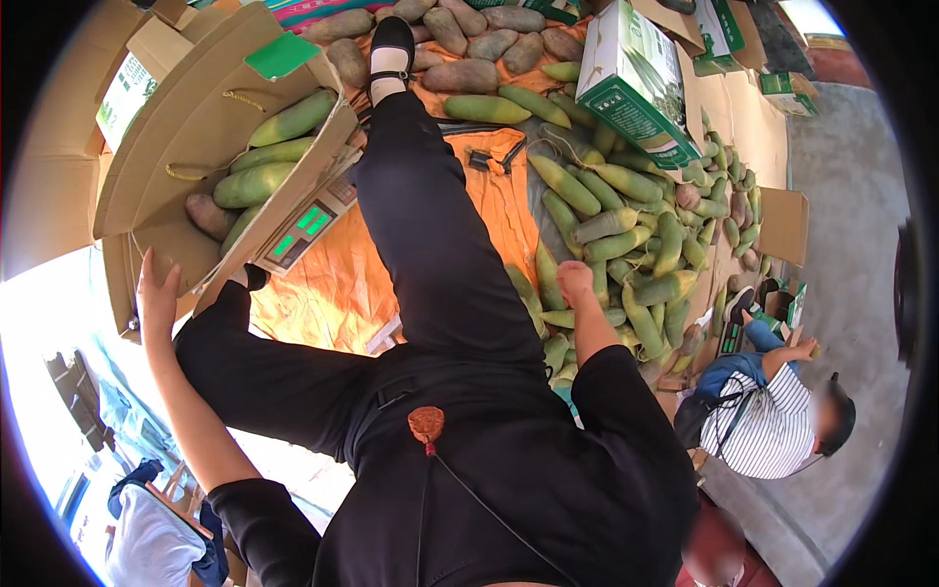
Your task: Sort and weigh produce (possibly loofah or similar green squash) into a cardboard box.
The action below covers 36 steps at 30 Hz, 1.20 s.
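My left hand (156,298) is at the near left corner of an open cardboard box (147,186), its fingers apart; whether it touches the box I cannot tell. Inside the box lie several green radishes (254,184) and a reddish-brown one (209,216). A scale with a lit green display (303,230) stands against the box's right side. My right hand (575,282) is curled closed over the left part of a large pile of green radishes (611,233). Anything inside those fingers is hidden.
An orange sheet (323,303) covers the floor around my legs. Reddish-brown radishes (460,75) lie at the far side. A green-and-white carton (641,83) rests on the pile. At right, a person in a striped shirt (768,421) sits; another person (729,548) is at lower right.
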Each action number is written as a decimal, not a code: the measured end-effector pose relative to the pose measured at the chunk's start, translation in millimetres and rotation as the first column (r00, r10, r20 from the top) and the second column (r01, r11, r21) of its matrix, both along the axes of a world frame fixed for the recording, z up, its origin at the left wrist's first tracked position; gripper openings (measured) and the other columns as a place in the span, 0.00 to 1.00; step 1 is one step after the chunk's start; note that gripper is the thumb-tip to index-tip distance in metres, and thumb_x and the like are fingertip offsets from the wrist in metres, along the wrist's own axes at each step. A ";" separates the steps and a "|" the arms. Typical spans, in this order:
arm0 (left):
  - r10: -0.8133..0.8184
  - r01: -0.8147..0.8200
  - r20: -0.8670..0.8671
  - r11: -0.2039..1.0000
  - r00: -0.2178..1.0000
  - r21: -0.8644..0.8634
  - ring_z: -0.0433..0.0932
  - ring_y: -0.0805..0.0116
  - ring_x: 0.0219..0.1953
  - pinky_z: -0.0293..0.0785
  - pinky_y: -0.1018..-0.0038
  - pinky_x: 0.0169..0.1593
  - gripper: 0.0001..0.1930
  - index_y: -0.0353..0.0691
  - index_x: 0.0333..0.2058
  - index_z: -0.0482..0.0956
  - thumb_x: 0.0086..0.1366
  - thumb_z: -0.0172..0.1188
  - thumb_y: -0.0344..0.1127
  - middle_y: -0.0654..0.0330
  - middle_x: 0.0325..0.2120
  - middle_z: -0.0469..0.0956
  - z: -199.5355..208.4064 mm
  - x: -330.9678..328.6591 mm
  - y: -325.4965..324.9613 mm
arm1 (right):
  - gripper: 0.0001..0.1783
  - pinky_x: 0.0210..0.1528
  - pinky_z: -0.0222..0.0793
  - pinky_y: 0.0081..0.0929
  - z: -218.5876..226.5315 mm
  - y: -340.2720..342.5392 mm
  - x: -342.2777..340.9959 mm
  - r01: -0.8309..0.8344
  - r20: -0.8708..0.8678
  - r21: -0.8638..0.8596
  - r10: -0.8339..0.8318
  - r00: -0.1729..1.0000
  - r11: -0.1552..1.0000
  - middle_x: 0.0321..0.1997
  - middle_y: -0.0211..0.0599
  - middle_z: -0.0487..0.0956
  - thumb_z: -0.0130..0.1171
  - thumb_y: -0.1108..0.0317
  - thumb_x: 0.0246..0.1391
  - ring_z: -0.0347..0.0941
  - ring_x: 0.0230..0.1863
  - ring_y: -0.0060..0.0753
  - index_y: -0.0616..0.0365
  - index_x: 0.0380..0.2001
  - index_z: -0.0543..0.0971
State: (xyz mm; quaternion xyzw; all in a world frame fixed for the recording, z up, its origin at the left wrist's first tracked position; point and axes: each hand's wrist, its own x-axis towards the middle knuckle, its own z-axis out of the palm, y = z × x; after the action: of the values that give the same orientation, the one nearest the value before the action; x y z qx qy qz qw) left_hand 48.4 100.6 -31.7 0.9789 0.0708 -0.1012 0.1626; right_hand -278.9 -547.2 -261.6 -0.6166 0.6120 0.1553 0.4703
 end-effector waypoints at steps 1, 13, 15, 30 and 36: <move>0.003 -0.002 0.001 1.000 1.000 -0.028 0.68 0.50 0.58 0.63 0.63 0.59 0.32 0.36 0.61 0.61 0.60 0.58 0.38 0.42 0.55 0.69 -1.5 1.2 1.0 | 0.11 0.26 0.67 0.31 1.9 -9.3 1.7 0.125 0.058 0.039 -0.127 0.990 0.991 0.30 0.29 0.77 0.61 0.67 0.49 0.74 0.27 0.31 0.53 0.38 0.77; 0.018 -0.021 0.060 0.998 0.998 0.051 0.67 0.49 0.58 0.63 0.63 0.60 0.33 0.36 0.59 0.63 0.56 0.62 0.41 0.42 0.55 0.69 0.3 -1.8 -8.6 | 0.36 0.33 0.72 0.32 -51.6 -101.0 -12.9 0.670 0.165 0.284 -0.723 0.671 0.686 0.45 0.36 0.71 0.61 0.42 0.49 0.70 0.38 0.36 0.59 0.50 0.68; 0.039 -0.043 0.071 0.997 0.997 0.060 0.68 0.49 0.57 0.63 0.63 0.59 0.33 0.36 0.59 0.64 0.56 0.63 0.40 0.43 0.54 0.69 5.4 -5.1 -12.2 | 0.32 0.32 0.72 0.31 -49.5 -100.4 -0.8 0.748 0.080 0.221 -0.776 0.625 0.626 0.39 0.34 0.72 0.62 0.44 0.49 0.69 0.34 0.36 0.59 0.46 0.70; 0.068 -0.069 0.087 0.997 0.994 0.014 0.65 0.53 0.60 0.60 0.65 0.62 0.33 0.36 0.60 0.63 0.56 0.63 0.39 0.45 0.57 0.67 -3.5 -6.7 -6.5 | 0.18 0.33 0.68 0.27 -14.1 -20.4 -1.0 0.668 0.205 0.588 -0.883 0.423 0.456 0.37 0.33 0.77 0.61 0.54 0.54 0.72 0.35 0.33 0.56 0.40 0.73; 0.069 -0.070 0.068 0.997 0.995 0.019 0.64 0.53 0.61 0.60 0.64 0.62 0.34 0.38 0.60 0.62 0.56 0.62 0.39 0.47 0.57 0.67 0.2 -9.2 -6.5 | 0.21 0.36 0.68 0.26 -4.8 12.6 13.0 0.613 0.266 0.613 -0.861 0.433 0.498 0.43 0.34 0.75 0.60 0.55 0.56 0.72 0.39 0.34 0.59 0.45 0.72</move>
State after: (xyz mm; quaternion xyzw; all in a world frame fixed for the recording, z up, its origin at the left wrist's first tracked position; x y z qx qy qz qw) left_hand 39.2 94.1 -31.6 0.9804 0.1005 -0.0616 0.1578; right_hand -265.9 -534.6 -266.4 -0.1695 0.6111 -0.1257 0.7629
